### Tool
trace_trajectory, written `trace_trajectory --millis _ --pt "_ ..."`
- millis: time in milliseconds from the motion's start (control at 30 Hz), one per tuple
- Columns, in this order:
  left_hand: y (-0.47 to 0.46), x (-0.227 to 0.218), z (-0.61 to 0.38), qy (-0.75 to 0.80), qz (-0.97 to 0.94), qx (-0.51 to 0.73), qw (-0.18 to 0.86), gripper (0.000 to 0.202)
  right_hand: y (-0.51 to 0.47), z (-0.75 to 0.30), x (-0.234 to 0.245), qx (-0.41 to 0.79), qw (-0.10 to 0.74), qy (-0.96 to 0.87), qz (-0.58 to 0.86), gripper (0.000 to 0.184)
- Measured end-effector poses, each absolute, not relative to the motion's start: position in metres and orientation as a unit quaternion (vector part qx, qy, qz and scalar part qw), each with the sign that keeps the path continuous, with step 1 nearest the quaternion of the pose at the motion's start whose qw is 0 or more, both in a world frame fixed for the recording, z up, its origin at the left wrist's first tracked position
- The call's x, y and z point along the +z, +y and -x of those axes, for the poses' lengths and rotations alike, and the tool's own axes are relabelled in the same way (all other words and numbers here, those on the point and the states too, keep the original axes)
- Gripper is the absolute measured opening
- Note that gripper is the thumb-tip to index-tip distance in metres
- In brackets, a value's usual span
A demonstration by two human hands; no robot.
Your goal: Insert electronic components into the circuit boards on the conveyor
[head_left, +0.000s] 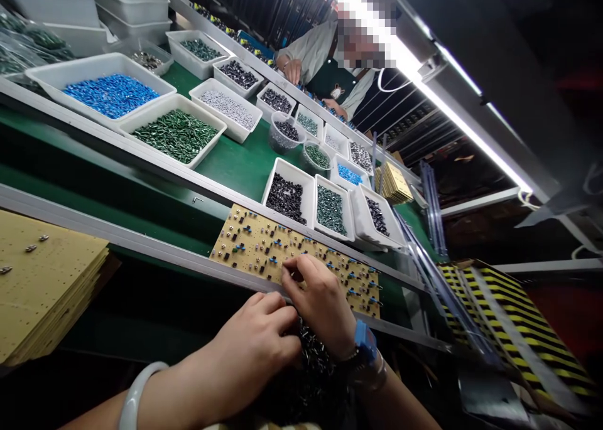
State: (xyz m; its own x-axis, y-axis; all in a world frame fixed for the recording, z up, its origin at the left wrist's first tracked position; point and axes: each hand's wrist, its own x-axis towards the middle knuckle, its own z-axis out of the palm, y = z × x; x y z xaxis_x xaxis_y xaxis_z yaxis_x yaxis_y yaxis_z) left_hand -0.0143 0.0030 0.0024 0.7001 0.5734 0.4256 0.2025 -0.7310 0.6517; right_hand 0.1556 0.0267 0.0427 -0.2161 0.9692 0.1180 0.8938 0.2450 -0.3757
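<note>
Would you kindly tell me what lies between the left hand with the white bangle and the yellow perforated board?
In the head view, a silver metal rail separates the left hand from the yellow perforated board.

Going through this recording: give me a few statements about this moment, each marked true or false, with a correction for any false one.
1. The right hand is over a tan perforated board set with small components. True.
2. The left wrist wears a blue-strapped watch. False: that watch is on the right wrist; the left hand has a white bangle at its wrist.
3. A loose heap of dark components lies just below the hands. True.
4. The stack of tan boards lies right of the hands. False: it lies to their left.
5. A co-worker is across the bench. True.
</note>
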Motion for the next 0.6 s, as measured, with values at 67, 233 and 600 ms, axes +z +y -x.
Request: trace_trajectory --millis 67,233,600 --pt "0.003 0.003 0.014 0.223 -0.862 0.347 0.295 0.012 0.031 -0.155 0.046 0.137 0.156 -0.760 0.616 0.006" --pt "0.003 0.005 0.015 0.211 -0.844 0.373 0.323 0.010 0.041 -0.154 0.058 0.189 0.117 -0.747 0.626 0.006" --pt "0.012 0.003 0.033 0.228 -0.746 0.451 0.434 0.018 0.035 -0.167 0.062 0.156 0.106 -0.801 0.568 0.012"
